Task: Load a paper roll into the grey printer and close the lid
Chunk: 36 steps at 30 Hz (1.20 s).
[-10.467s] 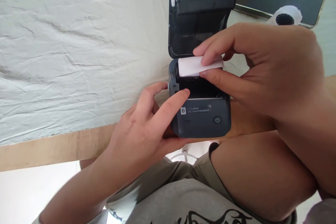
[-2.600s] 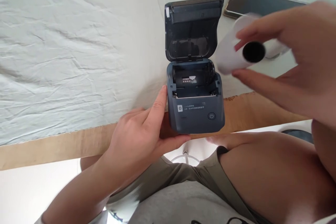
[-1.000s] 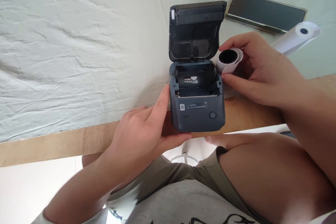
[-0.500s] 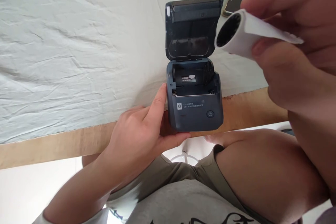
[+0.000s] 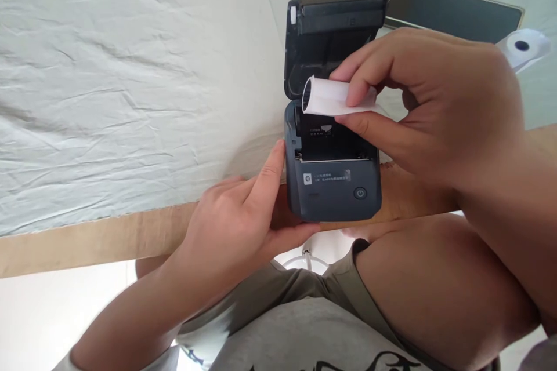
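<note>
Left hand: cupped round the near left corner of the printer, forefinger along its side, thumb at its near edge; the other fingers I can't make out from here.
Grip on the case: it looks hard, probably of modest weight, and low on the sides seems the right hold.
Lid: tipped open; stiff-looking, and I'd not lift by it, since the hinge could be fragile.
White roll: above the far part of the open bay, hollow end leftward; touching or not, I can't tell. Likely light, smooth and easily crushed, so a gentle hold, loose edge pinned.
Right hand: fingers on top, thumb beneath, pinching its right portion.
Phone: flat on the cloth, probably slippery.
Second roll: partly hidden; presumably as light.
</note>
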Available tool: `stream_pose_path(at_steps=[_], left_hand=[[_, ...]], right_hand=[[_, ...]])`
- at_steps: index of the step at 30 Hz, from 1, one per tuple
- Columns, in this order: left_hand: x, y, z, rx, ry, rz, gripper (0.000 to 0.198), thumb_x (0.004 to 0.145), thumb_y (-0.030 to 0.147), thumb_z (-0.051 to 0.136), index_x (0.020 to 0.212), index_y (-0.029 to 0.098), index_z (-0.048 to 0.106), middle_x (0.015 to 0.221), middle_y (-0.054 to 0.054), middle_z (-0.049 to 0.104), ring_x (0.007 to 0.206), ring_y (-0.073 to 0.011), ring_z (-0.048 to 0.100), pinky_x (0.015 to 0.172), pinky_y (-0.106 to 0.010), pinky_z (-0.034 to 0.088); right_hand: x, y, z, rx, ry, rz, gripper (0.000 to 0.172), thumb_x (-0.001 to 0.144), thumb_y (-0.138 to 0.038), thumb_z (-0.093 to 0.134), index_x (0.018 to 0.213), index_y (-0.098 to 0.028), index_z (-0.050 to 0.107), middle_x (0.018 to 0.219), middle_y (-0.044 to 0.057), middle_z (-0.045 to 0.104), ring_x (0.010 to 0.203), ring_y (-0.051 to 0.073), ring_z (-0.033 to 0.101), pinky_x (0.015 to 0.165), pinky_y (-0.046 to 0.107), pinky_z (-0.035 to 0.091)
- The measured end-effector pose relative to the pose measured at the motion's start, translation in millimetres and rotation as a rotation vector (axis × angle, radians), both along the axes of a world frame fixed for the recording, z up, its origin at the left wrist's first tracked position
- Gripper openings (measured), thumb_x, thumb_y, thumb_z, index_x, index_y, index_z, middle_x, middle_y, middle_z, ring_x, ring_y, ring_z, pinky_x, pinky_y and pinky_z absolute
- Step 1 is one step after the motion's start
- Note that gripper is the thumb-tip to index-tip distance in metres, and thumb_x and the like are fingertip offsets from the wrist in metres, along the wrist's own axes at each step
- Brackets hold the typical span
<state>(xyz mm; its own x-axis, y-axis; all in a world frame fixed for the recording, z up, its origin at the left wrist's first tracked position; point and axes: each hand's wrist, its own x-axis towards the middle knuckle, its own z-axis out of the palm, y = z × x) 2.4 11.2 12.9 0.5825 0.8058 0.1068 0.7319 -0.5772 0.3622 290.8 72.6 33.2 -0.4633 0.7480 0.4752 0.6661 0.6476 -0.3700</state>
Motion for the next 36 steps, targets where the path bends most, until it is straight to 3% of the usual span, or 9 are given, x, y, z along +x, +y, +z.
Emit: stream_pose_path(at_steps=[10, 15, 19, 22, 26, 28, 32, 34, 36], left_hand=[[-2.9, 0.3, -1.0, -0.037, -0.023, 0.029, 0.098, 0.11, 0.086, 0.066, 0.182, 0.022, 0.046, 0.084, 0.0, 0.078, 0.074, -0.0277, 0.079, 0.069, -0.037, 0.062], [-4.3, 1.9, -0.3, -0.069, -0.053, 0.048, 0.1, 0.108, 0.085, 0.07, 0.182, 0.023, 0.046, 0.088, -0.002, 0.081, 0.076, -0.0289, 0.082, 0.07, -0.039, 0.066], [-0.6, 1.0, 0.0, -0.049, -0.077, 0.029, 0.096, 0.111, 0.086, 0.065, 0.182, 0.025, 0.043, 0.103, -0.003, 0.085, 0.088, -0.0297, 0.087, 0.077, -0.041, 0.072], [5.1, -0.9, -2.4, 0.028, -0.124, 0.044, 0.092, 0.112, 0.08, 0.069, 0.181, 0.027, 0.041, 0.118, -0.006, 0.083, 0.105, -0.0327, 0.088, 0.092, -0.047, 0.075], [8.6, -2.5, -6.4, 0.19, -0.185, 0.047, 0.093, 0.102, 0.078, 0.083, 0.172, 0.026, 0.051, 0.128, -0.013, 0.071, 0.117, -0.0375, 0.082, 0.098, -0.058, 0.072], [7.4, -2.6, -7.0, 0.214, -0.209, 0.017, 0.086, 0.099, 0.076, 0.087, 0.166, 0.03, 0.058, 0.14, -0.017, 0.064, 0.133, -0.0431, 0.077, 0.105, -0.064, 0.07], [2.7, -1.6, -5.3, 0.077, -0.202, -0.08, 0.086, 0.091, 0.063, 0.098, 0.165, 0.038, 0.062, 0.177, -0.021, 0.046, 0.166, -0.0562, 0.057, 0.12, -0.072, 0.066], [1.5, -0.5, -3.9, 0.017, -0.176, -0.123, 0.087, 0.093, 0.058, 0.098, 0.169, 0.038, 0.061, 0.182, -0.023, 0.045, 0.167, -0.0577, 0.057, 0.121, -0.075, 0.065], [1.8, 0.7, -2.8, -0.003, -0.172, -0.149, 0.083, 0.095, 0.055, 0.097, 0.169, 0.038, 0.062, 0.181, -0.024, 0.05, 0.165, -0.0562, 0.061, 0.122, -0.076, 0.065]], right_hand=[[-4.2, -3.3, 9.7, -0.26, 0.092, -0.042, 0.011, 0.106, -0.03, 0.072, 0.096, -0.028, 0.077, 0.114, -0.002, 0.085, 0.1, 0.017, 0.078, 0.096, 0.039, 0.068], [-2.3, -9.1, 13.4, -0.316, 0.175, 0.017, 0.014, 0.103, -0.027, 0.075, 0.089, -0.028, 0.077, 0.11, -0.002, 0.083, 0.101, 0.017, 0.078, 0.095, 0.038, 0.071], [1.3, -14.1, 14.7, -0.322, 0.206, 0.099, 0.013, 0.102, -0.024, 0.079, 0.09, -0.028, 0.076, 0.109, -0.002, 0.08, 0.092, 0.014, 0.074, 0.085, 0.034, 0.069], [3.6, -14.3, 14.9, -0.363, 0.215, 0.197, 0.013, 0.101, -0.025, 0.079, 0.09, -0.029, 0.074, 0.106, -0.003, 0.078, 0.084, 0.011, 0.07, 0.076, 0.03, 0.066], [3.3, -12.4, 13.0, -0.388, 0.194, 0.254, 0.013, 0.1, -0.024, 0.073, 0.088, -0.029, 0.074, 0.105, -0.001, 0.075, 0.081, 0.011, 0.067, 0.062, 0.028, 0.056], [3.3, -11.6, 11.5, -0.373, 0.182, 0.266, 0.013, 0.1, -0.024, 0.073, 0.088, -0.029, 0.075, 0.104, -0.001, 0.075, 0.08, 0.01, 0.067, 0.058, 0.027, 0.051], [6.8, -10.4, 10.1, -0.308, 0.149, 0.332, 0.011, 0.104, -0.035, 0.079, 0.093, -0.032, 0.078, 0.105, -0.002, 0.076, 0.086, 0.011, 0.072, 0.073, 0.031, 0.061], [8.4, -11.2, 10.3, -0.289, 0.148, 0.343, 0.015, 0.108, -0.043, 0.078, 0.097, -0.033, 0.079, 0.107, -0.002, 0.075, 0.086, 0.011, 0.071, 0.073, 0.032, 0.061], [8.3, -13.6, 9.7, -0.241, 0.145, 0.254, 0.022, 0.114, -0.044, 0.071, 0.098, -0.031, 0.079, 0.107, 0.0, 0.074, 0.088, 0.012, 0.07, 0.075, 0.035, 0.061]])
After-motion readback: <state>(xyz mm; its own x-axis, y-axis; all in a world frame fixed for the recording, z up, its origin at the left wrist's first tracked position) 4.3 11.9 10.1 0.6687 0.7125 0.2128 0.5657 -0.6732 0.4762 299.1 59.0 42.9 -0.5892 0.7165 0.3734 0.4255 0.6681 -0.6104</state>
